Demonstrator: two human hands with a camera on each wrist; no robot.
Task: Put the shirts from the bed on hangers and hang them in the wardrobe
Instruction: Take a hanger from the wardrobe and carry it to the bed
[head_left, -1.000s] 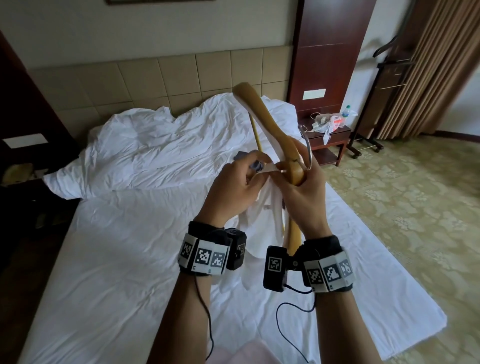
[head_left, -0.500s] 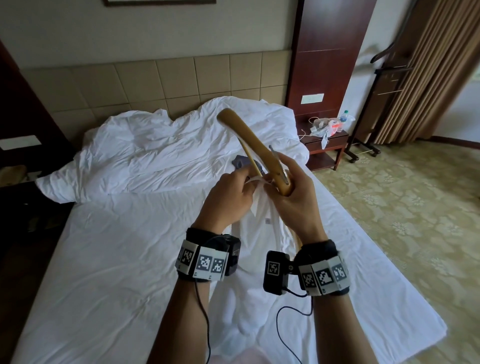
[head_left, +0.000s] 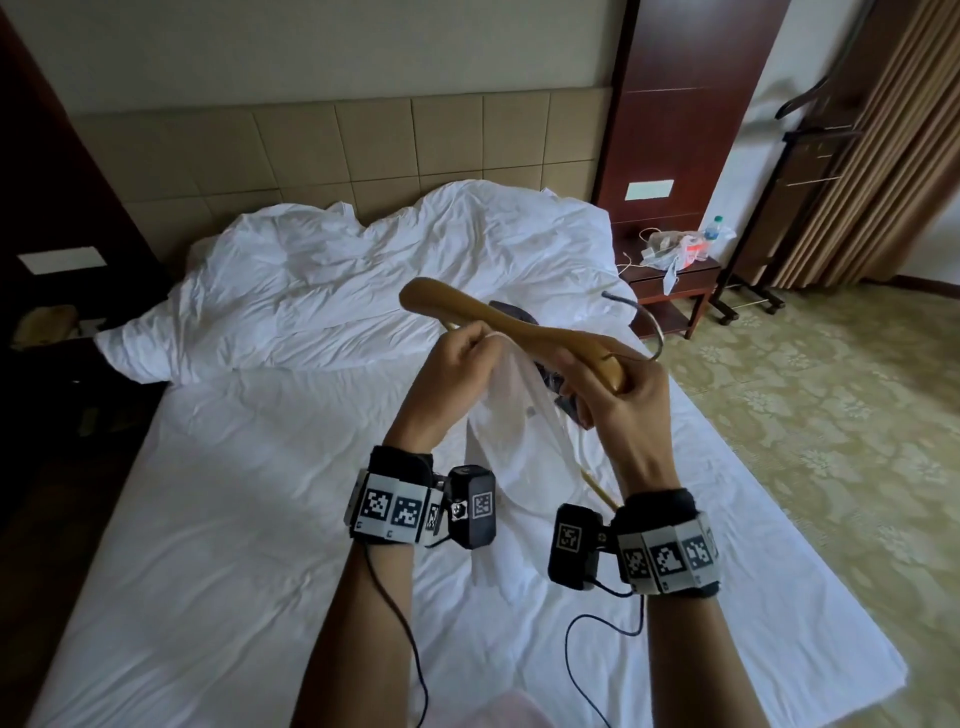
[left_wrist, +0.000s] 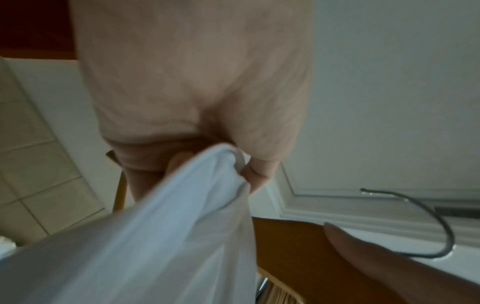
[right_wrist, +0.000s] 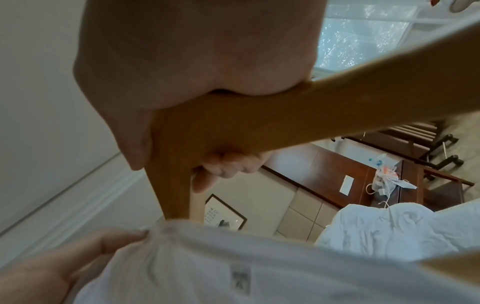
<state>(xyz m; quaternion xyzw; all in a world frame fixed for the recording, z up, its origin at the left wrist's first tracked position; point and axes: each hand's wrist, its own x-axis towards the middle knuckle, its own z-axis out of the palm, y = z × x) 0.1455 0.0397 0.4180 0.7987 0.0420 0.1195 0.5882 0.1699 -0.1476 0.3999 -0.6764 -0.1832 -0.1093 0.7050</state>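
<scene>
The person stands at the foot edge of the bed (head_left: 218, 519), both hands raised above the white sheet. The right hand (head_left: 613, 400) has its grip closed round the middle of a wooden hanger (head_left: 524, 325), thumb on one face and fingers curled under the other, just where the metal hook (head_left: 647, 322) springs out. The hanger is honey-coloured, smooth and broad, with rounded ends; it lies nearly level, one arm pointing toward the headboard (head_left: 322, 150), the other running down behind the cloth. Its hook is a thin grey wire curving away toward the right edge of the bed.

The left hand (head_left: 457, 358) pinches a bunched edge of a white shirt (head_left: 511, 415) right against the hanger's underside. The shirt is thin, almost see-through, plain white with a small grey mark on a label near the neck; it hangs slack from the two hands down to the sheet. A darker garment (head_left: 506, 309) shows partly behind the hanger, lying on the bed near the crumpled white duvet (head_left: 322, 291) heaped at the head end.

Beyond the bed's right edge stands a small wooden nightstand (head_left: 675, 283) with a plastic bag (head_left: 675, 249) and a bottle (head_left: 712, 227) on it.
</scene>
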